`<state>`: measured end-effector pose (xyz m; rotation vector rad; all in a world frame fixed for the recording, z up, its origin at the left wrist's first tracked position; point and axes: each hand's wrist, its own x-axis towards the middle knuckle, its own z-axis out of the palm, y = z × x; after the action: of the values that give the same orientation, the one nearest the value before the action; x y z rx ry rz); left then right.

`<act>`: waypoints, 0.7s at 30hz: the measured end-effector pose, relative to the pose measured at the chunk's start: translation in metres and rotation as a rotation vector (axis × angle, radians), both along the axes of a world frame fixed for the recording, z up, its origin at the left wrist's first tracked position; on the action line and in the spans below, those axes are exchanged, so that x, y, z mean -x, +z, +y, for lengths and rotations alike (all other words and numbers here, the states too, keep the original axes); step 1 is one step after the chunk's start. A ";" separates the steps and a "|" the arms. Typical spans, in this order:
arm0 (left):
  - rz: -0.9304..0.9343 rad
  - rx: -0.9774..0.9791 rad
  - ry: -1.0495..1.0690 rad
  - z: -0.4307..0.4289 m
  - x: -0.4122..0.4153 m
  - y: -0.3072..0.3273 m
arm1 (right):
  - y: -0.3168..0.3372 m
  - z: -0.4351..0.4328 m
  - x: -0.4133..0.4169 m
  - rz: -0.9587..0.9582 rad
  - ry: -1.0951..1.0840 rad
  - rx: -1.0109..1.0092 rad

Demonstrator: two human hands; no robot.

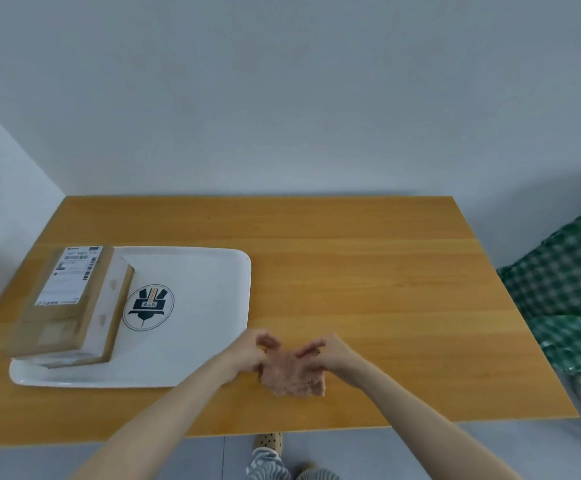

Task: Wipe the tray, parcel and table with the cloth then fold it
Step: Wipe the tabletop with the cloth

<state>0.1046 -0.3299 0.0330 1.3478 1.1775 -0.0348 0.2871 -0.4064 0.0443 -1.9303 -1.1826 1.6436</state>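
A small pink cloth (294,377) hangs bunched between both hands just above the wooden table (368,289), near its front edge. My left hand (252,351) pinches the cloth's left top edge and my right hand (323,351) pinches its right top edge. To the left lies a white tray (206,306) with a dark round logo. A brown cardboard parcel (70,303) with a white shipping label rests on the tray's left part.
A green checked fabric (566,289) lies beyond the table's right edge. Walls stand close behind and to the left of the table. Below the front edge the grey floor, a spotted slipper (269,441) and striped trouser legs show.
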 end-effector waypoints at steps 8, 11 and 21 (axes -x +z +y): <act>0.376 -0.875 -0.924 -0.025 0.022 -0.043 | -0.052 -0.030 0.036 -0.752 0.714 -0.350; 0.335 -0.993 -0.992 -0.031 0.036 -0.050 | -0.070 -0.041 0.032 -0.782 0.785 -0.295; 0.312 -0.895 -1.219 -0.042 0.058 -0.067 | -0.064 -0.064 0.026 -0.609 0.872 -0.406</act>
<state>0.0465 -0.3717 -0.0337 2.7726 0.4024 -0.6705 0.2615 -0.4699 -0.0196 -1.7763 -2.6310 0.9367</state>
